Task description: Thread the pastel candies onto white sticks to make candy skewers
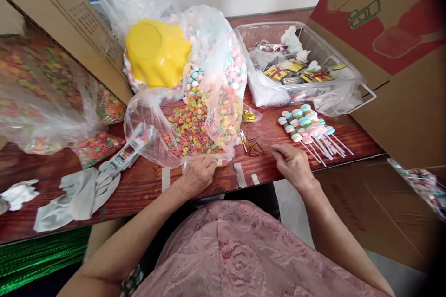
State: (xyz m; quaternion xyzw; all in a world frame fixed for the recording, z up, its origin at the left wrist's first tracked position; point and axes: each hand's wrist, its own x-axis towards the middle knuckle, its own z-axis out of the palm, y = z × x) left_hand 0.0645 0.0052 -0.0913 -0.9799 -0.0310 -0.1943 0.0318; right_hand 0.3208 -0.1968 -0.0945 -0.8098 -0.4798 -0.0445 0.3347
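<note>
My left hand is closed at the near edge of an open clear bag of colourful ring-shaped candies. What its fingers hold, if anything, is hidden; a small printed packet edge shows beside them. Over the table's front part, my right hand has thumb and forefinger pressed together, and I cannot make out anything between them. Just left of its fingertips lie thin golden twist ties. Behind that hand is a pile of pastel candy lollipops on white sticks.
A yellow wavy bowl sits upside down on a bag of pastel candies. A clear plastic bin holds packets. Cardboard boxes flank the table. Grey cloth and bagged candies lie at left. Tape strips mark the front edge.
</note>
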